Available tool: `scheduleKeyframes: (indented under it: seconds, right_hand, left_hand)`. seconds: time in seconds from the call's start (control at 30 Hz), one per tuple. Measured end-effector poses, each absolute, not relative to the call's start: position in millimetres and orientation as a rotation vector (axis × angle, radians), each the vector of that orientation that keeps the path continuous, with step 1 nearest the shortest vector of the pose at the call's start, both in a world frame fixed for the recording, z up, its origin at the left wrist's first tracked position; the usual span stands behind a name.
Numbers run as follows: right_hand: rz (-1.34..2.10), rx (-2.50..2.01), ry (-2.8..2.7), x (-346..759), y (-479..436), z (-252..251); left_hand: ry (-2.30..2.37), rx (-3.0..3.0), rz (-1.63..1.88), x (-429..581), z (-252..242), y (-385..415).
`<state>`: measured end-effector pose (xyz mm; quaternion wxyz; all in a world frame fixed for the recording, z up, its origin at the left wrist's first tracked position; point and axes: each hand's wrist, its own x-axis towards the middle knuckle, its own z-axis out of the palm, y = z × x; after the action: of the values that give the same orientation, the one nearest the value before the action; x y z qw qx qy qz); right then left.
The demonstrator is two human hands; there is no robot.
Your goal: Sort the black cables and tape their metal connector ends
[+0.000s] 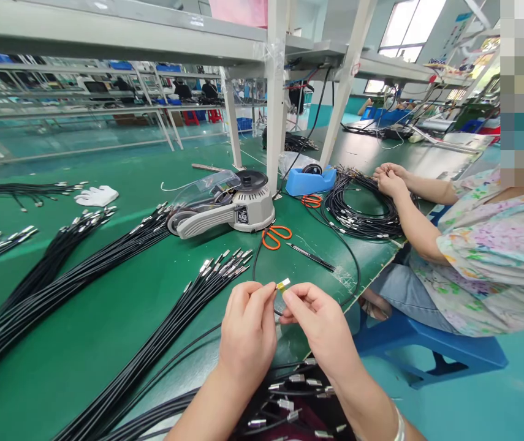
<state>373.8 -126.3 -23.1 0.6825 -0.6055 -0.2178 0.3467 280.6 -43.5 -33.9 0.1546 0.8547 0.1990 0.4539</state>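
Between finger and thumb, my left hand (pixel 249 331) pinches a black cable just behind its silver plug (pixel 286 282). A strip of yellow tape (pixel 282 286) sits around the base of that plug. My right hand (pixel 319 324) is closed beside it, the thumb tip at the lower edge of the tape; its other fingers curl underneath and are partly hidden. To the left lies a bundle of black cables (pixel 188 318) with silver plugs. More cables with plugs (pixel 285 404) lie below my wrists, over the table's near edge.
A tape dispenser machine (pixel 252 208) stands ahead, with orange-handled scissors (pixel 276 237) and a utility knife (pixel 311 256) near it. More cable bundles (pixel 78 282) and a white glove (pixel 97 196) lie left. At right, a co-worker's hands (pixel 391 177) touch a cable coil (pixel 363 208) beside a blue tape holder (pixel 310 181).
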Motion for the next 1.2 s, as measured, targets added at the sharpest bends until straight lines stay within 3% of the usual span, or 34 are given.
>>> scheduleKeyframes:
  seconds: [0.37, 0.6, 0.97, 1.2]
  right_hand:
    - [0.537, -1.555, -0.748, 378.9, -131.8, -21.5]
    - [0.563, -1.574, -0.724, 377.9, -133.3, -18.3]
    - [0.528, -1.553, -0.778, 379.4, -133.4, -18.1]
    - [0.376, -1.430, -1.113, 397.9, -139.2, -17.4]
  left_hand:
    - [0.797, 1.998, 0.751, 280.3, -16.7, -47.8]
    - [0.853, 1.669, 0.649, 282.4, -12.1, -52.3]
    - [0.616, 1.102, 0.513, 282.5, -8.8, -47.9]
    - [0.419, 0.935, 0.120, 275.7, 3.5, -33.5]
